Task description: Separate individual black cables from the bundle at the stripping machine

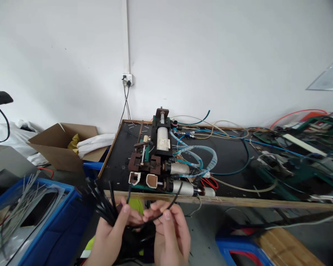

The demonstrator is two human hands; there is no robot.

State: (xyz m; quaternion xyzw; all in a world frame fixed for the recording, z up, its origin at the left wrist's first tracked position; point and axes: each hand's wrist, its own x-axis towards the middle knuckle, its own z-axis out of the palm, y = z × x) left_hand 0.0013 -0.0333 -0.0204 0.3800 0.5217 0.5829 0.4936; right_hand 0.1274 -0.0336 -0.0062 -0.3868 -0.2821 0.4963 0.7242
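Singling out one black cable (175, 200), apparently. Left hand (111, 231) wrapped round cable bundle (103, 205), right hand (172, 232) pinching single cable. Both just off tabletop (118, 149) front edge, near cylinder machine (163, 138). Next move likely calls for steady bundle grip, cable drawn clear.

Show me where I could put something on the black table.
Left of the machine, bare table runs to the wooden edge, with some scraps. Another patch lies between the looped hose and teal hose. It's crowded around the machine, at the green frames, and in front, where the left hand grips black wires.
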